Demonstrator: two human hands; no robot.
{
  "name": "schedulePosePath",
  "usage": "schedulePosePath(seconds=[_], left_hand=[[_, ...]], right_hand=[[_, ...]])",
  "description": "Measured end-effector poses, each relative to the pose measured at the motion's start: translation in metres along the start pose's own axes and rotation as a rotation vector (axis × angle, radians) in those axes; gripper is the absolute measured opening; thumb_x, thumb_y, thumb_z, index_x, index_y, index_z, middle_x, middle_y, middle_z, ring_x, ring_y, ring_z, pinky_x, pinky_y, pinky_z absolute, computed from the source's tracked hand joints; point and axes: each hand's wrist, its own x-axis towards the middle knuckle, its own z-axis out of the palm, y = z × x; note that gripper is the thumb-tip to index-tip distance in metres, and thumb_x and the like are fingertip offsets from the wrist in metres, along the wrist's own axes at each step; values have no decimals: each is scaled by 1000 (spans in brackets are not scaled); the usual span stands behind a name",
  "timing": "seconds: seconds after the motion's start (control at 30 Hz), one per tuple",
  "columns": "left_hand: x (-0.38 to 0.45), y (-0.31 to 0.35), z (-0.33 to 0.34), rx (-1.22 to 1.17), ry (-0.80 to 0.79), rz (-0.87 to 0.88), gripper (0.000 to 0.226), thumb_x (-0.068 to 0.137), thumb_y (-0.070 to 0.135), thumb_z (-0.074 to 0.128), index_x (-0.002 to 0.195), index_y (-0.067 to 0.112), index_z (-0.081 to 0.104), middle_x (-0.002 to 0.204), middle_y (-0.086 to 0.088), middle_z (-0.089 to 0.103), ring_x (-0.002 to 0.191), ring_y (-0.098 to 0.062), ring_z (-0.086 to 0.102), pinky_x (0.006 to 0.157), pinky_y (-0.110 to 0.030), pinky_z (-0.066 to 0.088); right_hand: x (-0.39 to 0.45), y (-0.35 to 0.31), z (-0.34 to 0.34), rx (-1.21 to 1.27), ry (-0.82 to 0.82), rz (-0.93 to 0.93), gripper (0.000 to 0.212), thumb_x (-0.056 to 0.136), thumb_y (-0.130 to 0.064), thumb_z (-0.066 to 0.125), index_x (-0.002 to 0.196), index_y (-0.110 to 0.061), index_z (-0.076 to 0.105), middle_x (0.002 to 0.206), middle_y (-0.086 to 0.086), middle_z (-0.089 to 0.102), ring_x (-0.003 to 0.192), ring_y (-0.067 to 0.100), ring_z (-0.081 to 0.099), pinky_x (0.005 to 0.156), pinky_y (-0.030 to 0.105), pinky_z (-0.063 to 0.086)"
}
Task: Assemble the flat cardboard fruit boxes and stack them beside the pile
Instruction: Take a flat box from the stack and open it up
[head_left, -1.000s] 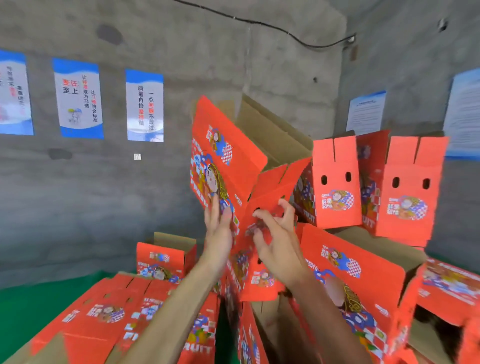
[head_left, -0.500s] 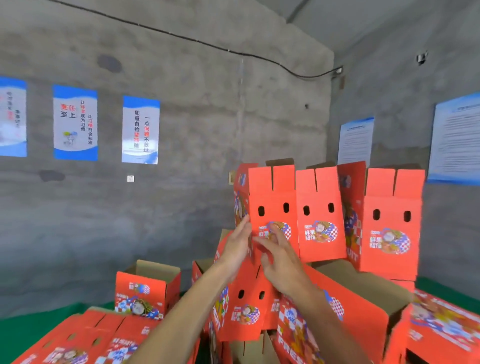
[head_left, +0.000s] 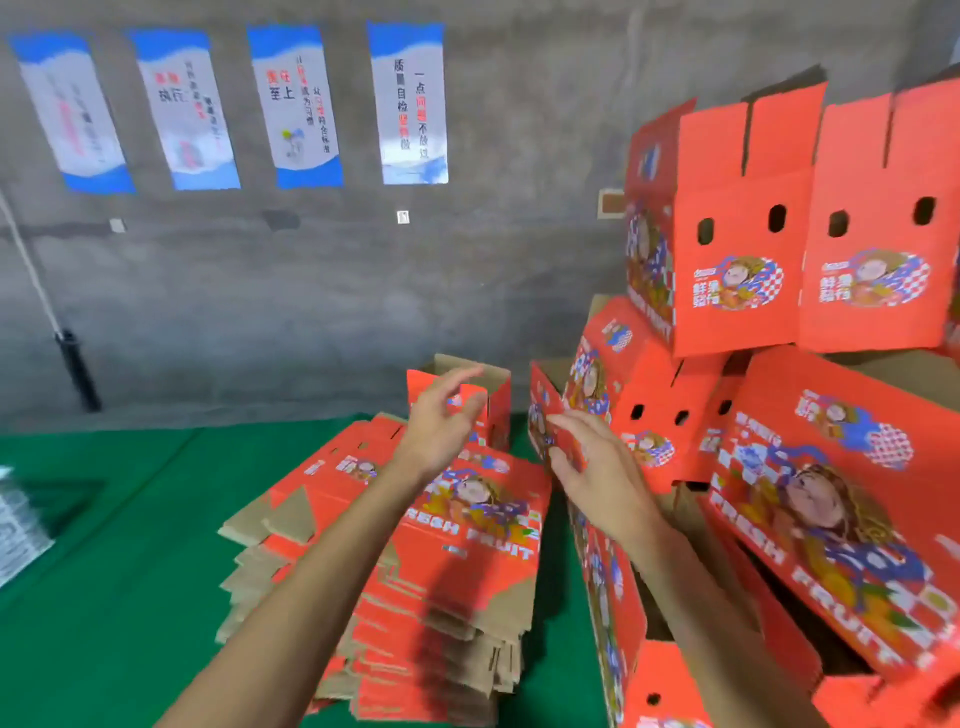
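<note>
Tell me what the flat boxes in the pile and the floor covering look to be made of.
Flat fruit boxes: cardboard, likely corrugated, with a red printed outer face; bare brown flaps and layered edges show at the pile's side. Floor covering: green, matte, smooth, possibly a mat or carpet; blur leaves the material open.

Both hands are held empty, fingers loosely spread, above the pile of flat boxes (head_left: 457, 545). Assembled boxes (head_left: 727, 228) are stacked just beyond the right hand (head_left: 597, 467), while one open box (head_left: 470, 387) is seen behind the left hand (head_left: 436, 421).

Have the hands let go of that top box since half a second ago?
Yes. Both the left hand and right hand are open and empty, now lower than the top-row box, over the flat stack.
</note>
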Motion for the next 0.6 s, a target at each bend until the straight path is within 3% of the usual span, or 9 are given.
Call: schedulePosePath(seconds=[0.1, 0.27, 0.33, 0.4, 0.47, 0.53, 0.6], left_hand=[[-29, -57, -49, 127, 15, -84, 36, 96, 2, 68, 132, 3, 66, 135, -13, 66, 127, -26, 60, 112, -36, 43], [-69, -158, -112, 361, -86, -219, 51, 90, 15, 74, 137, 0, 61, 139, -19, 60, 134, -34, 54, 112, -21, 35], [-78, -198, -130, 580, -145, -319, 71, 87, 40, 68, 148, 8, 50, 150, -18, 48, 142, -35, 43, 119, -40, 31], [-84, -235, -145, 804, -155, -449, 92, 84, 63, 71, 155, 18, 33, 163, -15, 27, 154, -33, 20, 124, -60, 15], [-87, -261, -159, 788, -134, -531, 115, 70, 84, 70, 155, 18, 28, 168, -10, 15, 157, -28, 6, 123, -64, 5], [-84, -274, -170, 770, -149, -506, 132, 59, 95, 63, 158, 15, 25, 171, -5, 12, 159, -25, 3, 124, -64, 5], [-84, -279, -179, 839, -173, -424, 132, 59, 96, 61, 158, 16, 27, 172, 0, 15, 159, -21, 8, 122, -67, 2]], right_hand=[[-27, 5, 56, -38, -125, 45, 43, 96, -13, 69, 138, -17, 64, 144, 1, 57, 134, 18, 54, 115, 37, 40], [-72, 18, 141, -87, -299, 220, 46, 93, -16, 73, 138, -19, 65, 141, 3, 60, 133, 24, 55, 113, 39, 43], [-92, 27, 166, -136, -380, 329, 46, 97, -23, 70, 142, -21, 61, 146, 3, 56, 138, 25, 51, 114, 39, 41], [-108, 35, 186, -212, -386, 380, 42, 101, -28, 62, 142, -19, 60, 147, 3, 53, 136, 27, 49, 113, 41, 41], [-117, 40, 197, -263, -332, 421, 40, 103, -32, 57, 140, -15, 59, 142, 4, 54, 130, 30, 53, 108, 43, 44], [-120, 41, 202, -237, -250, 556, 42, 101, -38, 59, 131, -9, 59, 128, 10, 60, 119, 33, 58, 99, 44, 49], [-124, 38, 201, -112, -166, 716, 36, 96, -40, 67, 114, -9, 61, 110, 10, 65, 105, 33, 63, 84, 40, 50]])
